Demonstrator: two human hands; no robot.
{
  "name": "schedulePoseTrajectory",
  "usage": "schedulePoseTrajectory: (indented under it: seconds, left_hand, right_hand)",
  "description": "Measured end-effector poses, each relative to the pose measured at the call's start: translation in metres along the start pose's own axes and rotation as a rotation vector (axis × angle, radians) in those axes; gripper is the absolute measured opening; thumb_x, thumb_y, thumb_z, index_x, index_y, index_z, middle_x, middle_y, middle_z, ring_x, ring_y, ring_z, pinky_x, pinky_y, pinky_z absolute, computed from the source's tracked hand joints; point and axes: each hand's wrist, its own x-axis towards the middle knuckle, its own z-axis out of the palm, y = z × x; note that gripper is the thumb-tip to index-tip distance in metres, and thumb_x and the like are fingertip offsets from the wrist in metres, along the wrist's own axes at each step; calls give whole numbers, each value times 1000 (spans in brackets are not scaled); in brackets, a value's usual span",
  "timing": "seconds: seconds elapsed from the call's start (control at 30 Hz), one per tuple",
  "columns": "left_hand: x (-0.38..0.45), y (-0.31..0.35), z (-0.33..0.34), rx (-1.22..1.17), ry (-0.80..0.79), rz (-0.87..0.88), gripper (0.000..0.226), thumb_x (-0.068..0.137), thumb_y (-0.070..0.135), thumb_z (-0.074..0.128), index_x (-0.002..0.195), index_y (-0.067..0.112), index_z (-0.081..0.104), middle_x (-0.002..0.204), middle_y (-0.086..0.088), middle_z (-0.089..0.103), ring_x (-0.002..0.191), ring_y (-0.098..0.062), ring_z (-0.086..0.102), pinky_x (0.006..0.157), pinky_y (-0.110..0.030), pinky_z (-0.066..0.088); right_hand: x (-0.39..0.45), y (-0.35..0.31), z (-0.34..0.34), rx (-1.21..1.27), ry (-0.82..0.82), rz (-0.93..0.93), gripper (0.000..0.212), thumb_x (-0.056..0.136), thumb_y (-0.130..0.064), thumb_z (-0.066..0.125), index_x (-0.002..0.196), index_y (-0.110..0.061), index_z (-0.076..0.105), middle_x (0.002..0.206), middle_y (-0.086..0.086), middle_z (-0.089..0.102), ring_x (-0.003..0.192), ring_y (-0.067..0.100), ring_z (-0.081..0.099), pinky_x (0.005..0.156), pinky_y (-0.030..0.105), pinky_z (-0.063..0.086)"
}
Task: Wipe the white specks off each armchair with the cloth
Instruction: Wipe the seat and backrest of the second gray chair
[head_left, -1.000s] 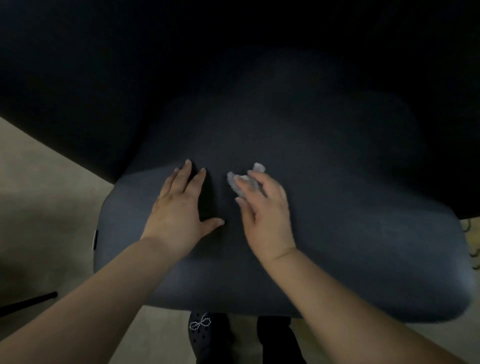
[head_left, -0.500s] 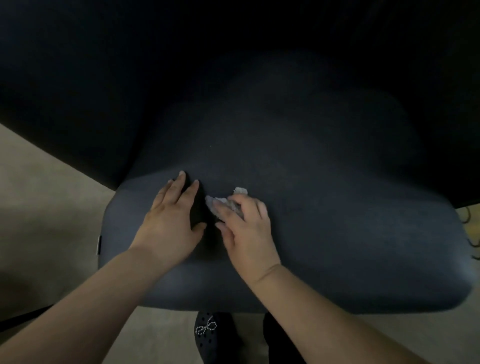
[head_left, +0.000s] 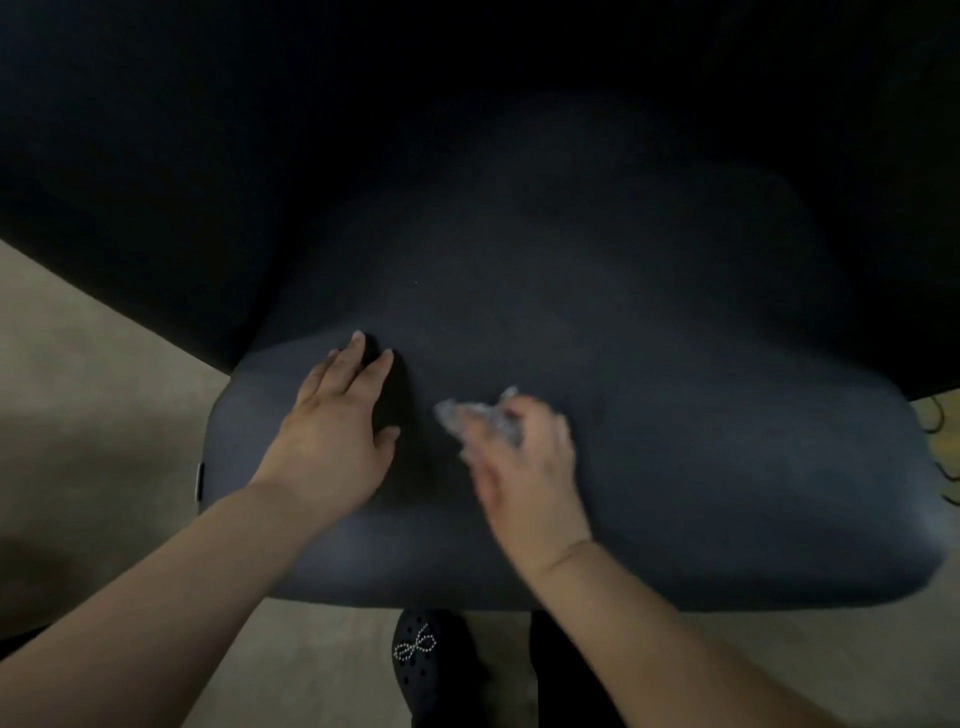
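Observation:
A dark blue armchair seat cushion fills the middle of the view, its backrest lost in shadow above. My left hand lies flat on the cushion's left front, fingers spread. My right hand, blurred by motion, presses a small crumpled grey cloth onto the seat just right of the left hand. The cloth pokes out beyond the fingertips. One tiny white speck shows on the fabric farther back.
Beige floor lies to the left and in front of the seat. My black shoe with a beaded bow stands under the cushion's front edge. Something yellow with dark loops sits at the right edge.
My right hand with the cloth slid toward me and left against the left hand, then moved back right. The left hand stayed flat on the cushion.

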Motion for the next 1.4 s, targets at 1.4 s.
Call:
schedulePoseTrajectory:
  seconds: [1.4]
  left_hand:
    - [118,84,-8,-67,226,-37,58,90,27,61,145,19,42,159,-2,23,144,-27,18,117,-48,22]
  right_hand:
    - [210,151,-52,-20,-11,114,34,87,-16,59,120,-21,64,119,15,53,108,35,47,93,40,40]
